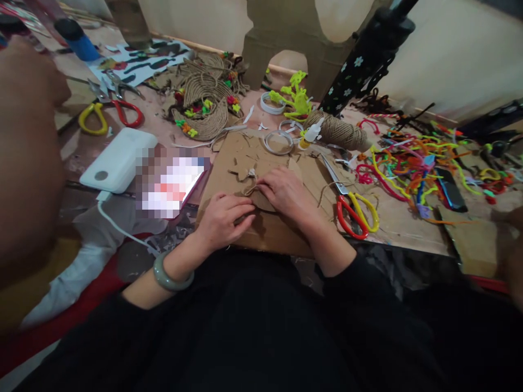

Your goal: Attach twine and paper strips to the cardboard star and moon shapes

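My right hand [284, 193] pinches a short length of twine [250, 190] over a cut cardboard piece [265, 206]. My left hand [224, 220], with a bangle on the wrist, has its fingers together at that piece's left edge and seems to grip it. The fingers partly hide the piece and the twine. Both hands are over a larger cardboard sheet [220, 169]. A small twig-like brown piece [241, 171] with a white bit lies just beyond my fingertips. Scissors [353, 212] with red and yellow handles lie right of my right hand.
Left are a phone [180, 188], a cabled white power bank [120, 160], and pliers [116, 90]. Behind stand twine coils [208, 103], a tape roll [278, 142], a glue bottle [311, 135] and a twine spool [339, 130]. Pipe cleaners [408, 163] cover the right. Another person's arm [30, 152] reaches in.
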Demonstrator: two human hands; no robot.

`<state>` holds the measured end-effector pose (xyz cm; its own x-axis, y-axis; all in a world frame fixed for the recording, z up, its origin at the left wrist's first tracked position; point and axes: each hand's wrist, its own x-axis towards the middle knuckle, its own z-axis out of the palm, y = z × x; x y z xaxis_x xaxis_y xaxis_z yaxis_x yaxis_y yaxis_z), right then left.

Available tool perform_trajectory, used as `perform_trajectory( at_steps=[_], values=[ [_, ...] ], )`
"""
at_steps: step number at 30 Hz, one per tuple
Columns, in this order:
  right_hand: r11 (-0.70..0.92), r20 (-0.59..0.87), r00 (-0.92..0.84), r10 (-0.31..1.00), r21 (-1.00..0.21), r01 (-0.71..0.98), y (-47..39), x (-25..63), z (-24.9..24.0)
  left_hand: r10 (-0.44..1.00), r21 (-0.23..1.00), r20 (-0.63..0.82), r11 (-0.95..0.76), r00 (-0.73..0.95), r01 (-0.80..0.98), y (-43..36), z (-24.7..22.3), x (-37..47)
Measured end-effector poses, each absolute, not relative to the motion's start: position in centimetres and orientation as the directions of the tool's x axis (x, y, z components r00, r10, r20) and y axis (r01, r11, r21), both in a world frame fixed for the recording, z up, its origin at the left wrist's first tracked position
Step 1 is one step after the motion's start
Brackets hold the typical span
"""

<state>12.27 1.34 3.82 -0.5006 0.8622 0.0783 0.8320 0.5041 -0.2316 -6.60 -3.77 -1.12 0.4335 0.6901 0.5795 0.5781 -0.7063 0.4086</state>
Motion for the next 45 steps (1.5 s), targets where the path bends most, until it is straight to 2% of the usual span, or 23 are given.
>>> perform_trajectory(
  at_steps=[6,12,18,26,36,45],
  values=[
    [0.545,0.128,-0.53,0.838,-0.176,0.82,0.2,12.2,3.6,0.749,0.356,0.528,-0.624,0.401,0.696,-3.9,-1.2,-6.7],
    [0.579,0.139,-0.563,0.815,-0.15,0.801,-1.1,11.9,2.5,0.777,0.353,0.464,-0.602,0.425,0.716,-3.9,-1.3,-6.5],
    [0.577,0.19,-0.55,0.813,-0.143,0.804,-2.0,12.0,1.2,0.762,0.312,0.482,-0.61,0.432,0.728,-3.9,-1.3,-6.5],
    [0.581,0.175,-0.559,0.81,-0.116,0.806,-2.2,12.1,1.1,0.809,0.372,0.426,-0.565,0.405,0.737,-3.9,-1.1,-6.3],
    [0.596,0.167,-0.584,0.794,-0.025,0.803,-2.6,11.9,1.5,0.776,0.381,0.503,-0.594,0.38,0.708,-3.5,-0.7,-6.2],
    [0.582,0.124,-0.57,0.812,-0.1,0.807,-2.6,11.9,1.8,0.774,0.328,0.458,-0.604,0.437,0.726,-2.8,-0.9,-5.9]
  ],
)
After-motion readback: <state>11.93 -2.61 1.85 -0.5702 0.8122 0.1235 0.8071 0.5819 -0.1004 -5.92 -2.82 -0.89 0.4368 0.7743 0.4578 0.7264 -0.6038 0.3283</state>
